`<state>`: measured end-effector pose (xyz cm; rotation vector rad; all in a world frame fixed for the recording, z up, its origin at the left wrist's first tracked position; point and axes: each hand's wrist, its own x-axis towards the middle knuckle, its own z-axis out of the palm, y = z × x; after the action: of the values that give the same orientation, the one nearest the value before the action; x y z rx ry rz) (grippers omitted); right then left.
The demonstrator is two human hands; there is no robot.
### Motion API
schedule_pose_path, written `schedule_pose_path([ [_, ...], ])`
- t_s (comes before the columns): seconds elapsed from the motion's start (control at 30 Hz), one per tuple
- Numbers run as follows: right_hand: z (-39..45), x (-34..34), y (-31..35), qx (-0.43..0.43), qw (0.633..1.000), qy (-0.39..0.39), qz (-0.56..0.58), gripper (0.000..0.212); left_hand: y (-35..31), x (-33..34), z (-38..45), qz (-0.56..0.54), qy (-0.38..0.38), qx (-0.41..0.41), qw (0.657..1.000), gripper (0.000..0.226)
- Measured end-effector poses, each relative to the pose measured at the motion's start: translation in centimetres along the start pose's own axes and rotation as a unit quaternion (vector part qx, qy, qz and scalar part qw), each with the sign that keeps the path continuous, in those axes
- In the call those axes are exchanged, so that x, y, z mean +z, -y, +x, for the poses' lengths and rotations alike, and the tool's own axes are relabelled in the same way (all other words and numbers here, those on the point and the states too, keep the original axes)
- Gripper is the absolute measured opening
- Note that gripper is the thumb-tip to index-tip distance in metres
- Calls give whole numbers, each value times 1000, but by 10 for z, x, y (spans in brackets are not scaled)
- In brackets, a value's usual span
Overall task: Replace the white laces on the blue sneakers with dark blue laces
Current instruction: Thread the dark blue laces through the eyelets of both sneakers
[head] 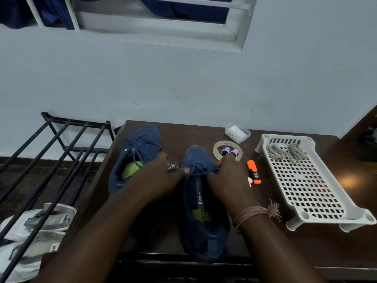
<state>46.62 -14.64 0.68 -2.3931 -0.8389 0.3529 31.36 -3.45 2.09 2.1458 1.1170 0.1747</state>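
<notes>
The left hand pinches a strand of the dark blue lace beside the near sneaker, while the far sneaker to its left sits already laced in dark blue. The right hand grips the lace's other strand over the near sneaker's tongue. Further right, the removed white laces lie bundled on the white rack. Uneven pulling would probably leave one end short or the knot loose; a tug could also nudge the orange highlighter.
</notes>
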Motion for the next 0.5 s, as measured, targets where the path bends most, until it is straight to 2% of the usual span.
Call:
schedule_pose_path([
  [0.03,0,1,0,1,1000,1,-2,60,-1,5,0,21,8,20,1000,44],
  [0.1,0,2,1,1,1000,1,-4,56,-5,4,1,-4,-18,42,999,48],
  [0.17,1,3,0,-1,1000,-5,-12,54,-12,-2,1,-132,-82,28,987,46],
  [0.2,2,4,-1,-4,1000,-10,-24,54,-14,-6,2,-247,-107,15,963,44],
  [0.23,2,5,-1,-7,999,-12,-36,52,-13,-7,4,-364,-113,4,924,42],
  [0.3,2,7,0,-19,998,-14,-53,40,-11,-8,7,-510,-76,-3,857,35],
  [0.33,2,7,0,-23,998,-13,-55,36,-11,-6,7,-530,-49,-1,847,34],
  [0.4,2,8,1,-23,999,-6,-47,32,-11,-1,6,-517,-5,-1,856,36],
  [0.43,2,8,2,-22,999,-3,-44,32,-13,1,6,-510,5,-3,860,36],
  [0.5,2,8,2,-29,999,-1,-41,30,-16,4,4,-532,6,-20,847,34],
])
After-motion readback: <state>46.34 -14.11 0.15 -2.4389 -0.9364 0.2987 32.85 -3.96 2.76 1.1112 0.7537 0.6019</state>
